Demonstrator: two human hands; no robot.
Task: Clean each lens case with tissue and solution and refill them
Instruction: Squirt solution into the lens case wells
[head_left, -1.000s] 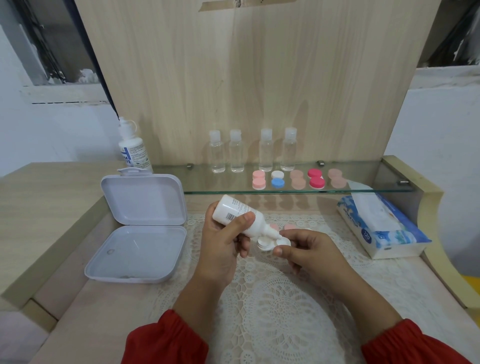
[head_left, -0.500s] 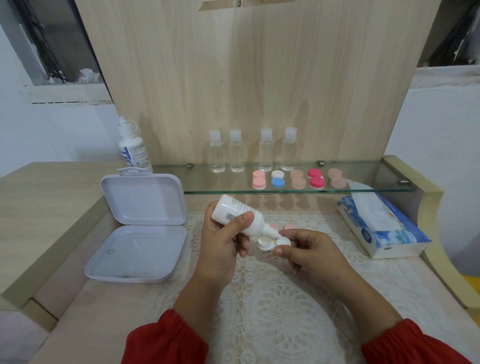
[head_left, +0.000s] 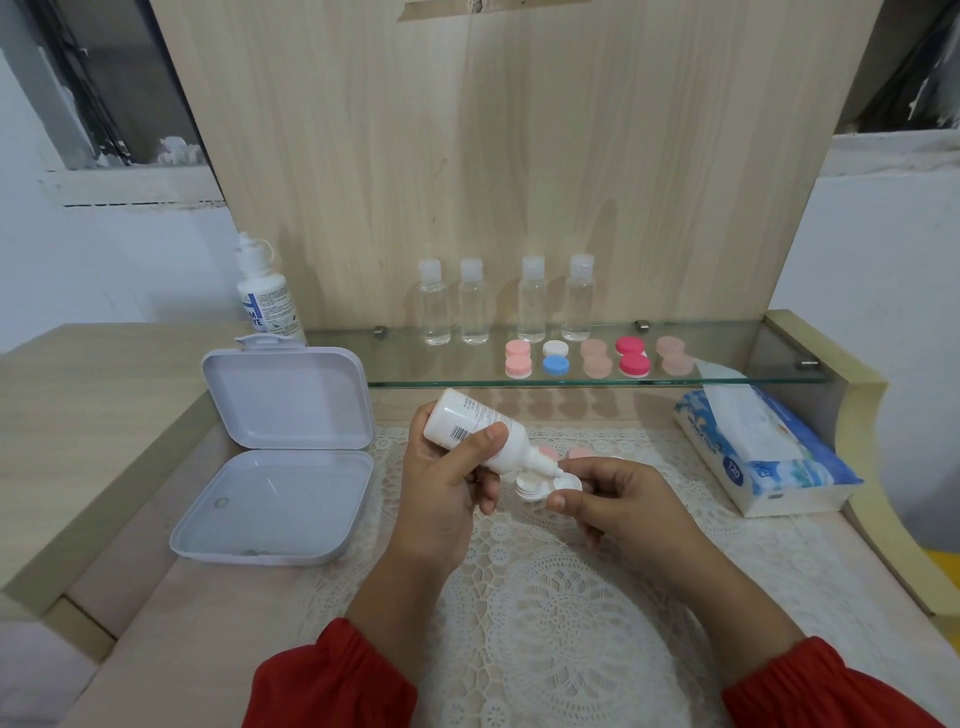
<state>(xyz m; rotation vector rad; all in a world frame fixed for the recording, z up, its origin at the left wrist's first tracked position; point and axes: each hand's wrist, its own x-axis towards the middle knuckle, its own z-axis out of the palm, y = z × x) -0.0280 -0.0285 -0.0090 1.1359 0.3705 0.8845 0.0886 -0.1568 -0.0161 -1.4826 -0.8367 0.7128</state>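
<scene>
Over white lace mat, centre frame: left hand gripping tilted white solution bottle, right hand pinching open white lens case; refilling apparently underway, five capped cases upper centre awaiting.

On the mat, at centre, the left hand tilts a bottle over the lens case in the right hand. At nine o'clock lies an open box; at two, tissues. At twelve, the glass shelf carries lens cases before four bottles
</scene>
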